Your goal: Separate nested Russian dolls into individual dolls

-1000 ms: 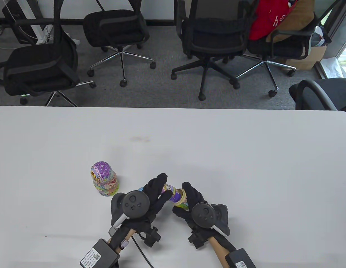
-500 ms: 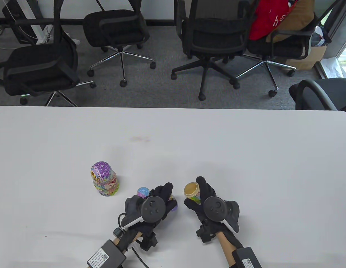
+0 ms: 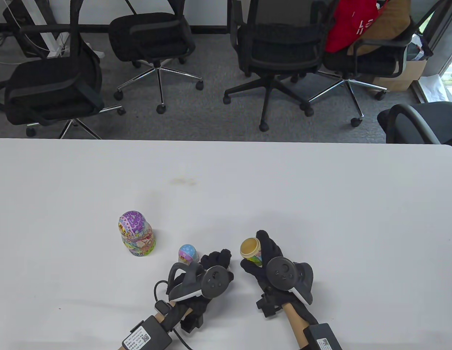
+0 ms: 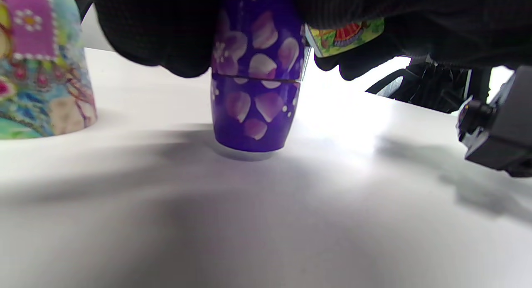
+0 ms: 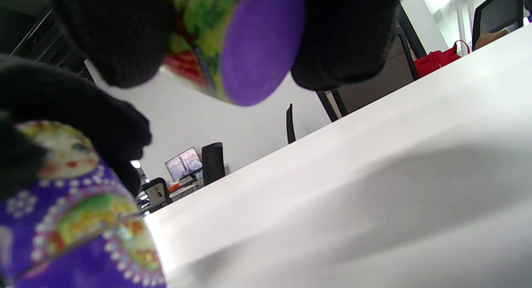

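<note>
We find the left hand (image 3: pixel 211 271) gripping a purple doll (image 4: pixel 253 101) from above; it stands upright on the white table (image 3: pixel 320 204). The right hand (image 3: pixel 266 262) holds a doll's lower half (image 3: pixel 250 251) off the table, fingers curled round it, open rim up. A small blue-topped piece (image 3: pixel 187 253) and a large doll (image 3: pixel 136 234) stand to the left.
</note>
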